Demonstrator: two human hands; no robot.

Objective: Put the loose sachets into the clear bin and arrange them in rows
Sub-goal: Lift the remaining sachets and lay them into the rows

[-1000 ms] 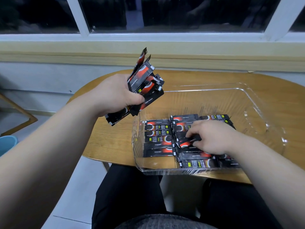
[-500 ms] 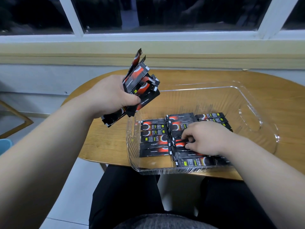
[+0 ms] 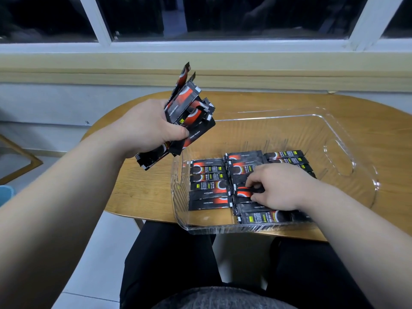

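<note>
Wooden worktop (image 3: 142, 188) under a dark window carried the clear bin (image 3: 278, 128), with sachets (image 3: 209, 186) lying in rows on its floor. Left hand (image 3: 145, 128) gripped a loose bundle (image 3: 189, 112), raised just beside the bin's left wall. Right hand (image 3: 281, 186) was inside, its fingers (image 3: 254, 181) seemingly pinching one sachet (image 3: 243, 193) of the middle row.

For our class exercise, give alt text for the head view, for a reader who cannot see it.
A person's right hand pinches a sachet among rows of black-and-red sachets inside a clear bin on a wooden table. The left hand grips a bunch of loose sachets, raised by the bin's left end.
</note>
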